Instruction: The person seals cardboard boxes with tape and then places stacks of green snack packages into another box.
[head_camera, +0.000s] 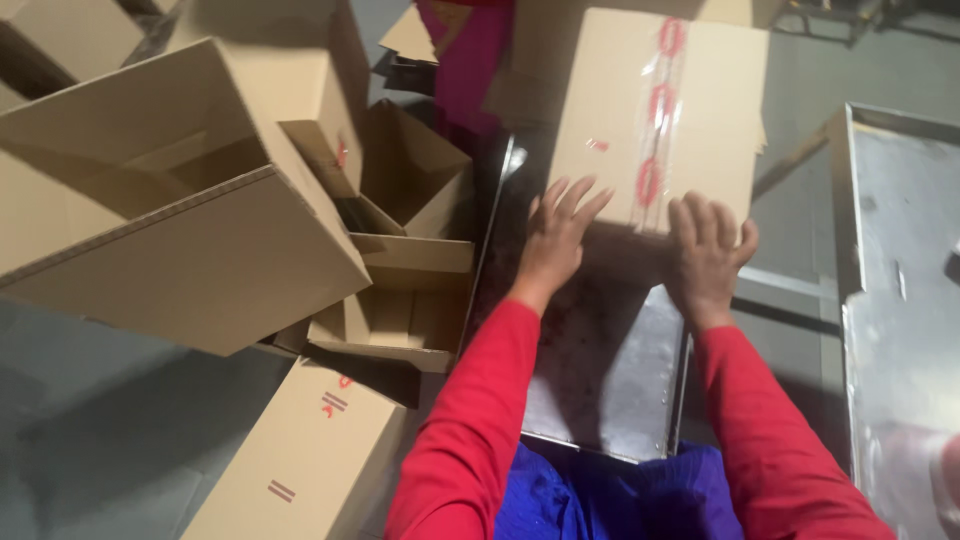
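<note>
Box (655, 115), sealed along its top with clear tape printed in red, lies on the far end of the metal bench (610, 380), its far part reaching past the bench's far edge. Left hand (555, 240) rests flat against the near left part of the box, fingers spread and extended, closed on nothing. Right hand (708, 255) presses the near right edge, fingers extended and slightly curled over that edge, not clamped around it. With one palm at each near corner the hands bear evenly on the box, a hold that suits steadying or sliding rather than lifting. Both arms wear red sleeves (470, 430) above a blue garment (590, 500). The bench top is bare sheet metal, dull and mottled, with a raised lip along its left and near edges. A second metal table (900, 300) stands apart to the right, separated by a gap showing grey floor (100, 440). To the left of the bench a heap of open cartons (200, 220) lies tilted at various angles, flaps loose, some resting on others; one closed carton (310, 460) lies near the bench's near left corner. Magenta cloth (465, 50) shows beyond the bench. Lighting is dim.
</note>
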